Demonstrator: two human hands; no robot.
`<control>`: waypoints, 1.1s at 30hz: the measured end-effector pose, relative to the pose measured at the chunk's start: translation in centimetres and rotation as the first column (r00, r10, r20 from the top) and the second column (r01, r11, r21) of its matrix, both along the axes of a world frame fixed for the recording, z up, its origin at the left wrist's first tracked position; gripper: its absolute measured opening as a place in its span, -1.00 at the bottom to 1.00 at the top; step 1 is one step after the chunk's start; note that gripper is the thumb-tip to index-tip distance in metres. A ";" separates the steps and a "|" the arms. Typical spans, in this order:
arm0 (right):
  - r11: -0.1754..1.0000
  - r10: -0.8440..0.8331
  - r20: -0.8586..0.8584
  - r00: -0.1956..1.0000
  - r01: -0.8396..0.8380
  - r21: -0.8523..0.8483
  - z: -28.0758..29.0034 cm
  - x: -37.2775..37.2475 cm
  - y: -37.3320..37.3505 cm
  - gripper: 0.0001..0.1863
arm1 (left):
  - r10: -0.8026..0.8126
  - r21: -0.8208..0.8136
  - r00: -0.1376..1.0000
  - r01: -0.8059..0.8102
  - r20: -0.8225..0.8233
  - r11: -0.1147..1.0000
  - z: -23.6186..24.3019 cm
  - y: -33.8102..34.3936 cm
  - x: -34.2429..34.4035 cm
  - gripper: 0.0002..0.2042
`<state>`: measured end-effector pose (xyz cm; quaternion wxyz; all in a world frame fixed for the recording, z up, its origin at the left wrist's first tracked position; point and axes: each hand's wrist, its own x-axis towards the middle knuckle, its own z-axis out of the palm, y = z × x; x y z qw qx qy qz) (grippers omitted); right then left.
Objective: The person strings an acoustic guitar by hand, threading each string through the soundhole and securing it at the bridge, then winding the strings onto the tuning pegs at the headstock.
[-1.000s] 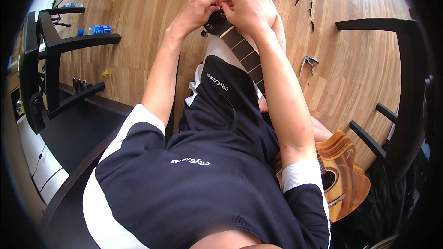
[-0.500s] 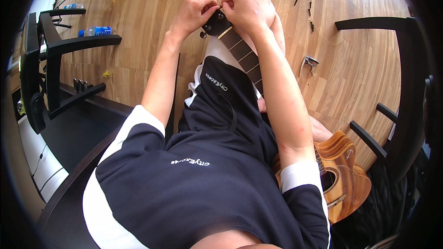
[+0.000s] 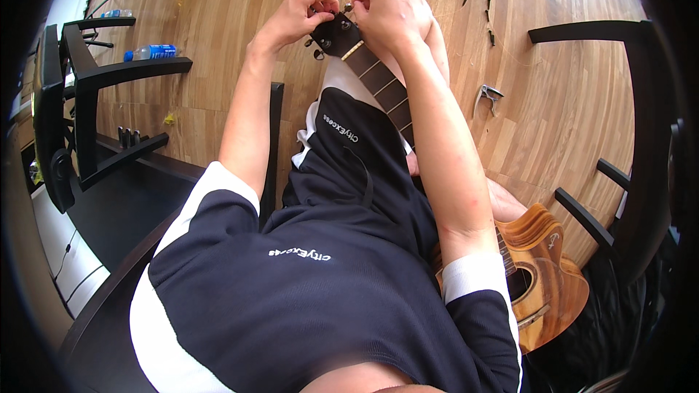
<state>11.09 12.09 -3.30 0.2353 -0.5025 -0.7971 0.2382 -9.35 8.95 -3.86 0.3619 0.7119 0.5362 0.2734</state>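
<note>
An acoustic guitar runs aslant under my right forearm, its brown wooden body at the lower right and its black headstock at the top centre. Over the headstock's far left edge curl the fingers of my left hand, with the thumb against the black face. My right hand pinches at a small metal tuning peg on the opposite edge. Bare frets show on the dark fingerboard, with no strings visible there. Whether a thin string lies between my fingertips is too small to tell.
A metal capo lies on the wood floor right of the neck. Small black pegs with loose strings lie beyond it. Black chair legs stand at right, more at left beside a blue-labelled bottle. A bare foot shows at the top.
My left hand has shifted slightly left, its fingertips drawing apart from my right hand's and loosening along the headstock. My right hand stays almost in place. The headstock has tipped slightly.
</note>
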 end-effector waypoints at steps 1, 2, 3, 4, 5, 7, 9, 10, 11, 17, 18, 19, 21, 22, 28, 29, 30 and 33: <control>1.000 -0.008 -0.016 1.000 0.008 -0.001 -0.1 0.0 0.0 -0.81 | -0.013 -0.010 1.000 0.013 0.002 1.000 0.2 0.1 -0.1 -0.88; 1.000 -0.002 -0.003 1.000 0.002 -0.007 -0.2 -0.1 0.0 -0.81 | -0.026 -0.021 1.000 0.026 0.005 0.999 0.3 0.1 -0.1 -0.87; 1.000 0.005 0.013 1.000 -0.004 -0.013 0.1 -0.1 0.0 -0.81 | -0.037 -0.022 0.999 0.037 0.003 0.999 0.3 0.1 -0.2 -0.87; 1.000 0.011 0.028 1.000 -0.010 -0.019 0.3 -0.1 0.0 -0.81 | -0.048 -0.024 0.999 0.048 0.002 0.999 0.3 0.2 -0.3 -0.87; 1.000 0.007 0.027 1.000 -0.006 -0.015 0.3 -0.1 0.0 -0.81 | -0.059 -0.025 0.998 0.059 0.000 0.998 0.2 0.3 -0.4 -0.86; 1.000 -0.004 0.024 1.000 0.004 -0.009 0.2 0.0 0.0 -0.81 | -0.051 -0.069 0.999 0.050 -0.013 0.996 0.7 0.3 -0.1 -0.85; 1.000 0.012 0.042 0.999 -0.012 -0.002 0.4 0.1 0.1 -0.81 | -0.039 -0.101 0.999 0.037 -0.016 0.994 0.9 0.2 -0.1 -0.84; 1.000 0.020 0.049 0.999 -0.020 0.002 0.5 0.1 0.1 -0.81 | -0.030 -0.112 0.999 0.028 -0.013 0.993 0.9 0.2 -0.1 -0.83; 1.000 0.021 0.054 0.998 -0.022 0.003 0.5 0.1 0.1 -0.81 | -0.021 -0.122 1.000 0.020 -0.010 0.992 0.9 0.2 -0.2 -0.82; 0.999 0.030 0.083 0.996 -0.032 0.027 0.3 0.1 0.2 -0.80 | 0.064 -0.070 0.998 -0.066 -0.021 0.995 0.4 0.0 0.1 -0.85; 0.999 0.025 0.077 0.997 -0.027 0.026 0.3 0.1 0.2 -0.80 | 0.073 -0.040 0.997 -0.074 -0.022 0.996 0.3 -0.1 0.3 -0.85; 0.999 0.019 0.070 0.997 -0.021 0.025 0.4 0.1 0.1 -0.80 | 0.081 -0.010 0.996 -0.081 -0.023 0.997 0.2 -0.2 0.4 -0.86; 0.999 0.030 0.062 0.998 -0.031 0.027 0.7 0.2 0.0 -0.80 | 0.083 0.041 0.996 -0.082 -0.021 0.996 0.0 -0.4 0.6 -0.87; 0.999 0.035 0.056 0.998 -0.037 0.027 0.8 0.2 0.0 -0.80 | 0.077 0.062 0.997 -0.076 -0.019 0.995 -0.1 -0.4 0.6 -0.87; 1.000 0.002 0.053 0.999 -0.003 0.019 0.4 0.1 0.0 -0.80 | 0.099 0.085 0.995 -0.100 0.012 0.991 -0.7 -0.7 0.7 -0.89; 1.000 0.005 0.043 0.999 -0.006 0.021 0.4 0.1 0.0 -0.80 | 0.100 0.086 0.995 -0.100 0.014 0.991 -0.8 -0.7 0.7 -0.89; 1.000 0.009 0.034 0.999 -0.010 0.024 0.5 0.0 0.0 -0.80 | 0.095 0.093 0.995 -0.096 0.012 0.991 -1.0 -0.6 0.7 -0.90; 1.000 -0.002 0.023 1.000 0.002 0.015 0.8 0.0 -0.1 -0.80 | 0.087 0.099 0.996 -0.088 0.014 0.991 -1.2 -0.5 0.5 -0.90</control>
